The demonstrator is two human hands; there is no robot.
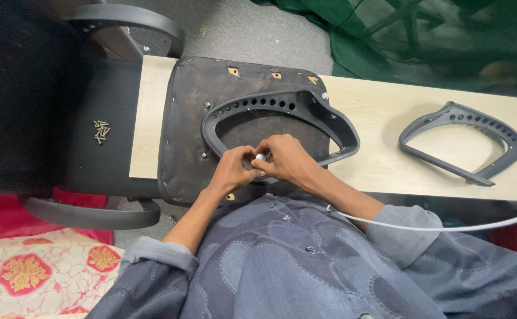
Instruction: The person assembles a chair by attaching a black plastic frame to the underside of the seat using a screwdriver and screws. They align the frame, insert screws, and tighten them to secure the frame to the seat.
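Observation:
A dark upside-down chair seat pan (pixel 193 118) lies on a pale wooden board (pixel 382 136). A grey plastic armrest frame (pixel 282 112) rests on the seat's underside. My left hand (pixel 235 168) and my right hand (pixel 285 156) meet at the near edge of that frame, fingers pinched together around a small round silvery fastener (pixel 261 158). Which hand carries it is hard to tell; both touch it.
A second grey armrest frame (pixel 462 142) lies on the board to the right. A small pile of screws (pixel 101 131) sits on a black chair seat (pixel 102 118) at left. Green cloth lies at the top right, patterned fabric at the bottom left. A white cable crosses my right sleeve.

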